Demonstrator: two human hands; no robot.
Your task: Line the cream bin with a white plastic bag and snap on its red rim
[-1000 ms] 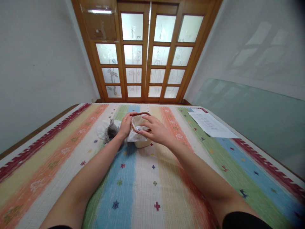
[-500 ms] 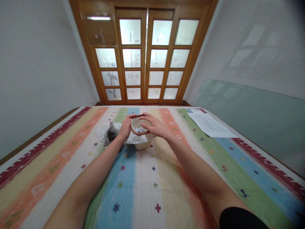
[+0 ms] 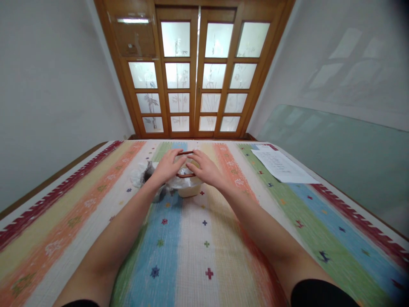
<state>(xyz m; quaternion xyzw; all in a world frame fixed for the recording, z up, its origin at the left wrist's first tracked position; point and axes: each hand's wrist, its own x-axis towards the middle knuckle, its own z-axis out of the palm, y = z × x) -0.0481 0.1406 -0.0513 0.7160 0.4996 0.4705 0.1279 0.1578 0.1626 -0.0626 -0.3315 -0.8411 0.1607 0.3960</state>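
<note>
A small cream bin (image 3: 189,190) stands upright on the striped cloth, with a thin white plastic bag (image 3: 187,183) draped over its sides. Around its mouth sits a brown rim ring (image 3: 185,175). My left hand (image 3: 169,167) holds the ring's left side, fingers toward the far edge and thumb reaching inward over the opening. On the right side, my right hand (image 3: 203,167) grips the ring with bent fingers. The hands hide both sides of the ring. Left of the bin, partly behind my left hand, lies a crumpled grey and white bundle (image 3: 147,172) of unclear kind.
Printed paper sheets (image 3: 283,167) lie at the table's right side. The striped tablecloth (image 3: 191,256) covers the table. Beyond the far edge is a wooden glazed door (image 3: 194,72); walls flank both sides, and a pale green panel (image 3: 335,145) leans at the right.
My left hand has shifted inward, its thumb now over the opening. My right hand's fingers have drawn to the rim's right side. The ring looks flatter, and the bag hangs differently.
</note>
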